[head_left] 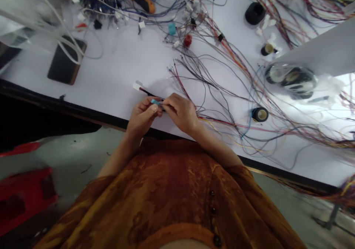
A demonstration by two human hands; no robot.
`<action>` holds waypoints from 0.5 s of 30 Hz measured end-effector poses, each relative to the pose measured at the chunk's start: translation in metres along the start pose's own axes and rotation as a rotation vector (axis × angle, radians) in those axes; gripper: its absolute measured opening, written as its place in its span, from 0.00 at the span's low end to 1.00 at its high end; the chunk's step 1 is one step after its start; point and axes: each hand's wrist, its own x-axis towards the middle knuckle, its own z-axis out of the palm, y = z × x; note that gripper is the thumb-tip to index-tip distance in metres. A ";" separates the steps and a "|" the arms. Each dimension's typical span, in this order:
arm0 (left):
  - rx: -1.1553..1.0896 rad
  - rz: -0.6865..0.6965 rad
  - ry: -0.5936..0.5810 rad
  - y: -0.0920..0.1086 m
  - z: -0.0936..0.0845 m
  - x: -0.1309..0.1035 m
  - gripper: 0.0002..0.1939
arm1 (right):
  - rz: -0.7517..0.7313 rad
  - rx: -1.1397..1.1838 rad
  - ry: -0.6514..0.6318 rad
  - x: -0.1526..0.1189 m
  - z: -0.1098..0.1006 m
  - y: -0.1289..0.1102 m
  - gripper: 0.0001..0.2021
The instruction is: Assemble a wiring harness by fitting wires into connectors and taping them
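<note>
head view, blue connector pinched in left hand, right hand beside, pinching wire

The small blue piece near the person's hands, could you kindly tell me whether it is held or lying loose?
Held: the blue piece is pinched between thumb and fingers of the left hand.

A white table carries a dark phone at its left, an orange-and-black tool near the far side, a red plug, spread-out wires and, farther right, a black tape roll.
</note>
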 end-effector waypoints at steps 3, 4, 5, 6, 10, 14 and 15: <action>-0.083 -0.033 0.044 0.002 -0.003 0.000 0.14 | -0.032 -0.130 -0.033 0.006 0.013 -0.003 0.14; -0.115 -0.034 0.072 0.003 -0.006 0.001 0.13 | -0.035 -0.183 -0.046 0.007 0.016 -0.001 0.14; -0.145 -0.045 0.102 0.005 -0.009 0.003 0.12 | -0.038 -0.229 -0.052 0.007 0.018 0.004 0.15; -0.170 -0.065 0.132 0.007 -0.014 0.006 0.10 | -0.041 -0.256 -0.043 0.005 0.017 0.012 0.14; -0.203 -0.107 0.228 0.011 -0.039 0.018 0.03 | 0.044 -0.178 0.260 -0.033 -0.030 0.065 0.10; -0.193 -0.155 0.150 0.010 -0.056 0.027 0.01 | 0.538 -0.352 0.834 -0.113 -0.122 0.126 0.11; -0.188 -0.154 0.138 0.009 -0.057 0.029 0.02 | 0.750 -0.428 0.911 -0.133 -0.142 0.139 0.09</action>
